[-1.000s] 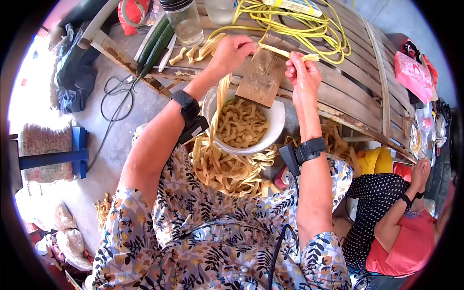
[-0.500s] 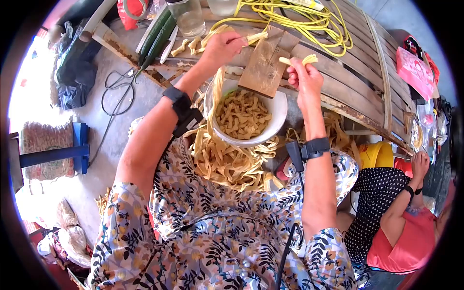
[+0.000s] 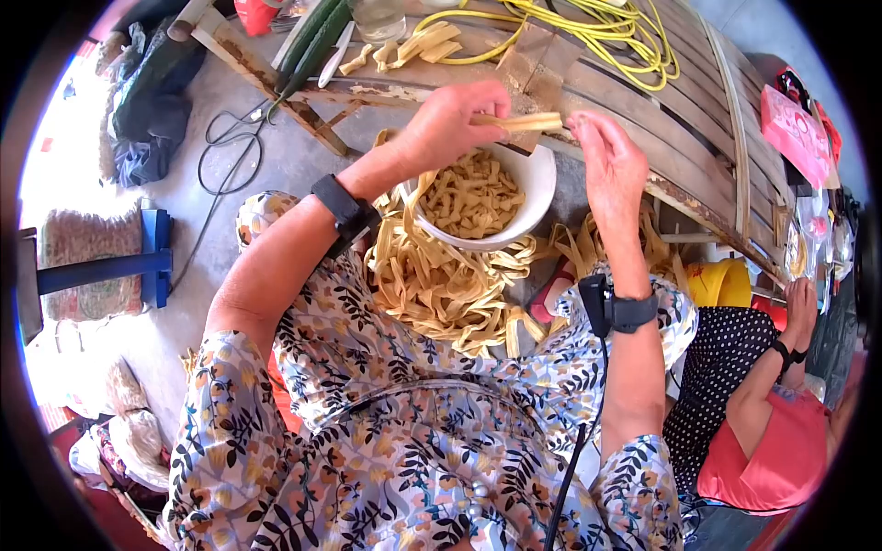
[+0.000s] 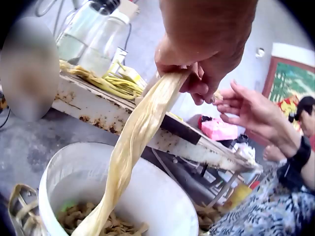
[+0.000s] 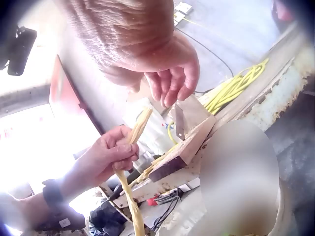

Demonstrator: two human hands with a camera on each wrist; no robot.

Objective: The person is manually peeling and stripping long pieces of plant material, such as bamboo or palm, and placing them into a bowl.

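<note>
My left hand (image 3: 459,119) grips a long pale-yellow strip (image 4: 133,137) near its end, above the white bucket (image 3: 544,188). A short end sticks out toward my right hand (image 3: 614,170), and the rest hangs down to the bucket in the left wrist view. My right hand's fingers are loosely bent beside the strip's end, with a gap between them in the right wrist view. Short cut pieces (image 3: 469,197) lie in the bucket. Behind the hands, a wooden block (image 5: 199,135) with an upright metal blade (image 5: 179,123) sits on the slatted bench.
A heap of long strips (image 3: 432,285) lies below the bucket. On the bench (image 3: 680,129) are a coiled yellow cable (image 3: 634,55), dark green cucumbers (image 3: 312,46), a white-handled knife (image 3: 336,57) and several strip pieces (image 3: 418,46). Another person (image 3: 763,432) sits at the right.
The strip stretched between both hands at the block came apart, leaving a short piece in my right hand. That piece is gone from it now. My left hand has come rightward with the long strip.
</note>
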